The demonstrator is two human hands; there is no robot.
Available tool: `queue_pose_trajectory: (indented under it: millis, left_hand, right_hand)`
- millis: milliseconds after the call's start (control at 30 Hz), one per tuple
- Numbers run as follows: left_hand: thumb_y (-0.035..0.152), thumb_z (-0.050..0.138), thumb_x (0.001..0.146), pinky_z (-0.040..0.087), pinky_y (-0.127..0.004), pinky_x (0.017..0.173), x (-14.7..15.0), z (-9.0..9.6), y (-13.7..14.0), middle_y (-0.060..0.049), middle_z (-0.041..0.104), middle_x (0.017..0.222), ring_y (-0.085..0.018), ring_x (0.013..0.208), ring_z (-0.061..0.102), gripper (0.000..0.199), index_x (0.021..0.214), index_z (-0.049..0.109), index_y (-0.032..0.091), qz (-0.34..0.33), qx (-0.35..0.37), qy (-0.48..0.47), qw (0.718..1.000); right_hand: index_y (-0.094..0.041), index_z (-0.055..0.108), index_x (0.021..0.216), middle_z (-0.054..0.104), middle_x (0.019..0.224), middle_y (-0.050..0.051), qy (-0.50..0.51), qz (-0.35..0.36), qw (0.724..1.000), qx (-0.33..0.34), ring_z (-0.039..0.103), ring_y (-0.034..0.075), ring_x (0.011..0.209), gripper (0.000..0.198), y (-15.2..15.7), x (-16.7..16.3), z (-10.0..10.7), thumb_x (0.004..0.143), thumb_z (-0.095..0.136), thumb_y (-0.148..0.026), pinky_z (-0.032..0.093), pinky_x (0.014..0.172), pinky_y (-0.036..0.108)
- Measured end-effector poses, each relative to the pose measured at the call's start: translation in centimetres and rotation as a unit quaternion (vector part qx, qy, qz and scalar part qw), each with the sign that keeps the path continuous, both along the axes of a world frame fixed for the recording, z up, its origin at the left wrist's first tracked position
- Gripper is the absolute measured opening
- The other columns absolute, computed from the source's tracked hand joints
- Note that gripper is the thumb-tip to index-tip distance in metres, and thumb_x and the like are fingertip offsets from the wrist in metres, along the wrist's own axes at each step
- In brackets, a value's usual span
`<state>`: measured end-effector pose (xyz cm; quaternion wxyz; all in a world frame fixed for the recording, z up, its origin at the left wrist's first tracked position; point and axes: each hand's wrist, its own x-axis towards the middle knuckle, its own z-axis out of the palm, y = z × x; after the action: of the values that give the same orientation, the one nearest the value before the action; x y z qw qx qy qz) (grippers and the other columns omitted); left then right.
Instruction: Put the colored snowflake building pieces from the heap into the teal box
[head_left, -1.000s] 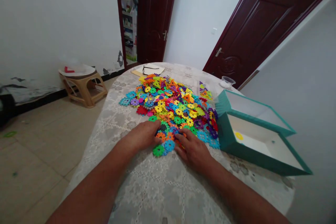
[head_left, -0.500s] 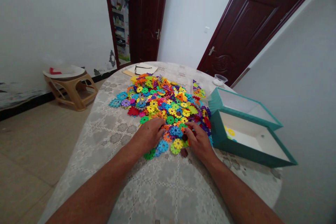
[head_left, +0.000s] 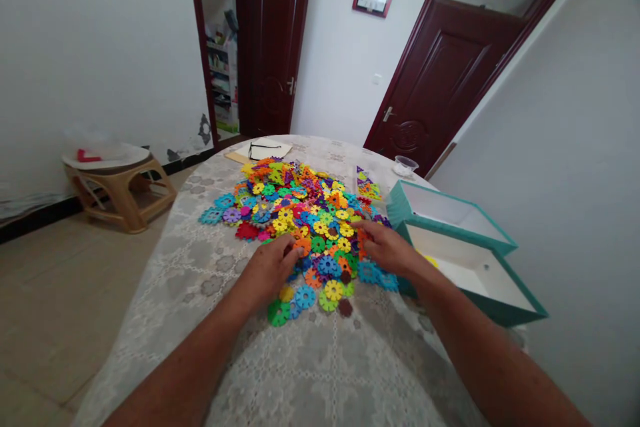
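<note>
The left hand is at the near left edge of the heap of notched plastic discs, its fingers curled and its thumb against an orange disc; whether it pinches that disc, I cannot tell. The right hand reaches over the heap's right side, index finger stretched out, the others bent; its grip is hidden. At the heap's near edge lie a green disc, a blue disc and a brown disc, flat on the patterned tablecloth. Right of the heap stands an open teal box, a second teal tray just behind it. Beyond the heap are eyeglasses on papers and a clear plastic cup. Well left of it, on the floor, stands a tan stool.
</note>
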<state>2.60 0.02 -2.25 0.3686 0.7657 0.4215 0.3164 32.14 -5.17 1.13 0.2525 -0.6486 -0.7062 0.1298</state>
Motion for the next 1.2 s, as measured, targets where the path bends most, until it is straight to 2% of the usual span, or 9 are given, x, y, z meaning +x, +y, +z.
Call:
queue_pose_trajectory:
  millis: [100, 200, 300, 367, 533, 600, 700, 833, 1200]
  left_hand:
    - [0.046, 0.054, 0.094, 0.037, -0.027, 0.056, 0.0, 0.0, 0.2, 0.001, 0.058, 0.066, -0.016, 0.061, 0.057, 0.03, 0.076, 0.051, 0.023, -0.011, -0.08, -0.04, 0.996]
    - [0.046, 0.053, 0.093, 0.043, -0.026, 0.053, -0.1, -0.4, 0.5, 0.002, 0.058, 0.067, -0.016, 0.06, 0.06, 0.027, 0.08, 0.051, 0.022, -0.023, -0.153, -0.066, 0.986]
    - [0.046, 0.054, 0.092, 0.045, -0.025, 0.053, -0.4, -0.8, 1.0, 0.002, 0.059, 0.069, -0.016, 0.062, 0.061, 0.026, 0.081, 0.053, 0.022, -0.027, -0.151, -0.057, 0.987]
    - [0.045, 0.055, 0.093, 0.043, -0.025, 0.053, -0.7, -0.8, 1.1, 0.002, 0.058, 0.068, -0.016, 0.063, 0.059, 0.028, 0.079, 0.053, 0.021, -0.031, -0.114, -0.033, 0.992]
    - [0.037, 0.058, 0.093, 0.035, -0.028, 0.057, -1.1, 0.1, 0.8, 0.001, 0.059, 0.07, -0.015, 0.064, 0.053, 0.025, 0.075, 0.055, 0.021, -0.03, -0.011, 0.036, 0.999]
    - [0.033, 0.058, 0.094, 0.034, -0.03, 0.06, -1.1, 0.3, 0.5, 0.0, 0.06, 0.072, -0.016, 0.067, 0.053, 0.023, 0.074, 0.055, 0.021, -0.038, 0.026, 0.063, 0.997]
    - [0.03, 0.057, 0.094, 0.034, -0.031, 0.063, -0.9, 0.2, 0.1, -0.001, 0.062, 0.074, -0.018, 0.068, 0.054, 0.022, 0.074, 0.055, 0.022, -0.055, 0.049, 0.093, 0.993]
    - [0.032, 0.056, 0.096, 0.034, -0.031, 0.064, -0.9, 0.2, -0.3, -0.001, 0.064, 0.076, -0.019, 0.07, 0.057, 0.023, 0.075, 0.057, 0.023, -0.073, 0.044, 0.119, 0.989]
    - [0.029, 0.056, 0.096, 0.033, -0.033, 0.064, -1.0, 0.0, -0.1, -0.004, 0.067, 0.08, -0.02, 0.073, 0.059, 0.02, 0.077, 0.056, 0.024, -0.067, 0.07, 0.141, 0.985]
  right_hand:
    - [-0.018, 0.067, 0.138, 0.073, 0.129, 0.013, -0.079, -0.092, 0.991, 0.063, 0.066, 0.029, 0.117, 0.056, 4.6, 2.6, 3.4, 0.084, 0.051, -0.013, 0.051, 0.106, 0.042]
    - [-0.007, 0.061, 0.142, 0.068, 0.131, 0.023, -0.113, -0.209, 0.958, 0.159, 0.062, 0.034, 0.123, 0.056, 8.7, 4.6, 6.0, 0.087, 0.051, -0.016, 0.046, 0.11, 0.049]
    - [-0.003, 0.065, 0.134, 0.064, 0.134, 0.027, -0.125, -0.222, 0.944, 0.208, 0.056, 0.036, 0.131, 0.051, 9.9, 4.9, 6.7, 0.088, 0.05, -0.016, 0.041, 0.115, 0.049]
    - [-0.009, 0.071, 0.126, 0.069, 0.129, 0.022, -0.127, -0.179, 0.958, 0.185, 0.059, 0.034, 0.126, 0.043, 8.7, 3.8, 5.8, 0.089, 0.051, -0.018, 0.044, 0.113, 0.048]
    - [-0.024, 0.076, 0.118, 0.077, 0.115, 0.011, -0.108, -0.004, 0.994, 0.025, 0.069, 0.029, 0.106, 0.028, 1.9, -2.0, 1.0, 0.095, 0.063, -0.031, 0.052, 0.097, 0.042]
    - [-0.024, 0.072, 0.128, 0.074, 0.122, 0.012, -0.104, 0.021, 0.994, 0.011, 0.069, 0.029, 0.111, 0.036, -0.8, -4.3, -0.9, 0.094, 0.068, -0.034, 0.053, 0.097, 0.042]
    - [-0.026, 0.061, 0.144, 0.063, 0.139, 0.015, -0.122, 0.009, 0.992, 0.017, 0.065, 0.032, 0.121, 0.057, -3.2, -6.5, -2.9, 0.09, 0.075, -0.038, 0.054, 0.097, 0.043]
    - [-0.028, 0.061, 0.142, 0.056, 0.143, 0.015, -0.141, 0.01, 0.99, 0.009, 0.066, 0.031, 0.117, 0.054, -3.8, -7.2, -3.9, 0.092, 0.074, -0.041, 0.056, 0.093, 0.041]
    - [-0.021, 0.067, 0.119, 0.062, 0.131, 0.013, -0.081, 0.064, 0.993, 0.06, 0.065, 0.025, 0.114, 0.024, -3.1, -6.8, -5.2, 0.099, 0.054, -0.023, 0.054, 0.098, 0.038]
